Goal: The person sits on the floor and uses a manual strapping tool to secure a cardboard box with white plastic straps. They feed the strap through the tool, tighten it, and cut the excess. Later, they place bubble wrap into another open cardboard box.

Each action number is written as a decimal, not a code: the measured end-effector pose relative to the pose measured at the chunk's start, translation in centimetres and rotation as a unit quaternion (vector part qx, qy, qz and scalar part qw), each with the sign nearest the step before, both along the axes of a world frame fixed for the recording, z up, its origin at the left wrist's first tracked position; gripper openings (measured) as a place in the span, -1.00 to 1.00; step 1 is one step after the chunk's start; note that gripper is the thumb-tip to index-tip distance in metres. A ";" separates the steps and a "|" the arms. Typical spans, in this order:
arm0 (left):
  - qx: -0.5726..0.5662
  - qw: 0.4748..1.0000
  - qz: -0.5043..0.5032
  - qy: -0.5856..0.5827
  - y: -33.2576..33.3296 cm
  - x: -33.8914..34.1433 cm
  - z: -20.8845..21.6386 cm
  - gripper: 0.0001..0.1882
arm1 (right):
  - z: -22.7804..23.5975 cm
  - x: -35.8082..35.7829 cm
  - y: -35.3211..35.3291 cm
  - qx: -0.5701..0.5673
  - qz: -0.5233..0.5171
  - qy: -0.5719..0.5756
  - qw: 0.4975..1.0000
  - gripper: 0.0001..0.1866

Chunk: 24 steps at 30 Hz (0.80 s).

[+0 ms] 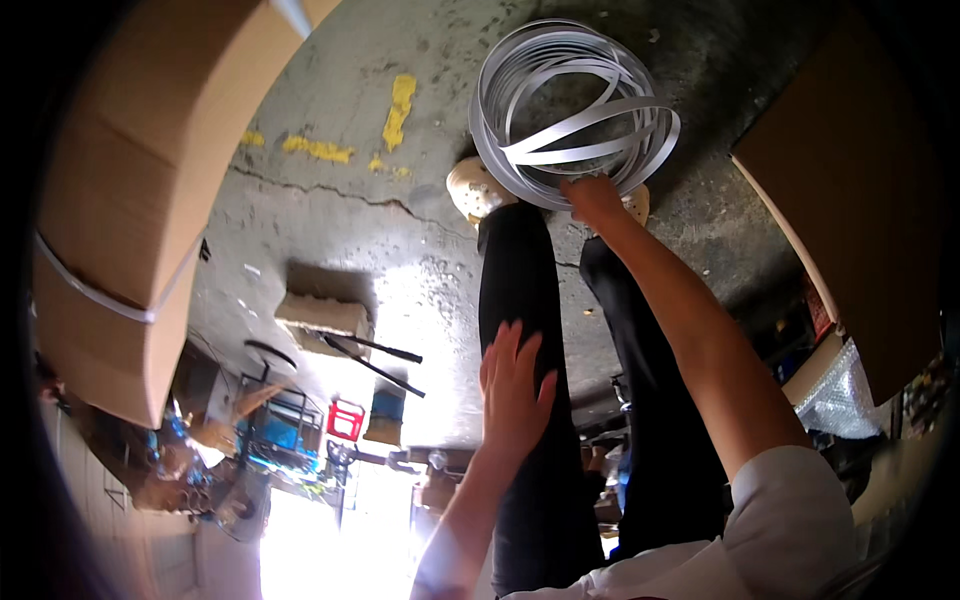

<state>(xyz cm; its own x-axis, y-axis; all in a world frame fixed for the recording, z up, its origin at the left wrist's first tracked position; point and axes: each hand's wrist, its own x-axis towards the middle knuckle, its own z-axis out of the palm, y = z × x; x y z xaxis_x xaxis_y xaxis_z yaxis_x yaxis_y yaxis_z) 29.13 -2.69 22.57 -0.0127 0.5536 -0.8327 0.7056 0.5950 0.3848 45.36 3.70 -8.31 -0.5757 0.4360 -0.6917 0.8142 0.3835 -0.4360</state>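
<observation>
A loose coil of flat white strapping band (580, 153) lies on the concrete floor in front of my feet, with several turns overlapping and some crossing its middle. My right hand (595, 198) reaches down to the near edge of the coil. Its fingers are curled round the band there, partly hidden by the hand itself. Over my left thigh, my left hand (513, 395) is held with its fingers stretched and the thumb apart, holding nothing. Light-coloured clogs (478, 190) on my feet stand close against the coil.
A tall cardboard box (130, 180) with a white strap round it stands at left. Another box (840, 200) is at right, beside bubble wrap (845, 395). A pale block (318, 314) and a tool with long black handles (380, 350) lie left of my legs. Beyond is a red crate (345, 420).
</observation>
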 end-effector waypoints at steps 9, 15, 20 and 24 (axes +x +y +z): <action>-0.090 0.988 0.092 0.086 -14.9 4.6 8.5 -0.64 | 1.9 -1.4 -7.4 0.022 0.171 0.054 0.983 -0.88; -0.017 0.993 0.043 0.107 -16.1 5.8 8.8 -0.66 | 2.0 -4.7 -14.1 0.198 0.121 0.215 0.949 -0.91; 0.022 0.995 0.027 0.096 -18.1 4.0 9.4 -0.68 | 7.0 -4.7 -14.1 0.105 0.071 0.116 0.985 -0.85; 0.089 0.993 0.027 0.071 -17.9 3.7 11.8 -0.68 | 14.1 -0.8 -10.3 0.025 0.099 0.088 0.991 -0.87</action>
<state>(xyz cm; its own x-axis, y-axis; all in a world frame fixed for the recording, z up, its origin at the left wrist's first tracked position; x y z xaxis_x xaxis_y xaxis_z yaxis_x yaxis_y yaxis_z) 32.81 -20.57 34.33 -0.1567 0.6873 -0.7092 0.7297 0.5645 0.3858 44.51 -6.60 5.76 -0.7632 0.3336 -0.5533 0.6339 0.5523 -0.5414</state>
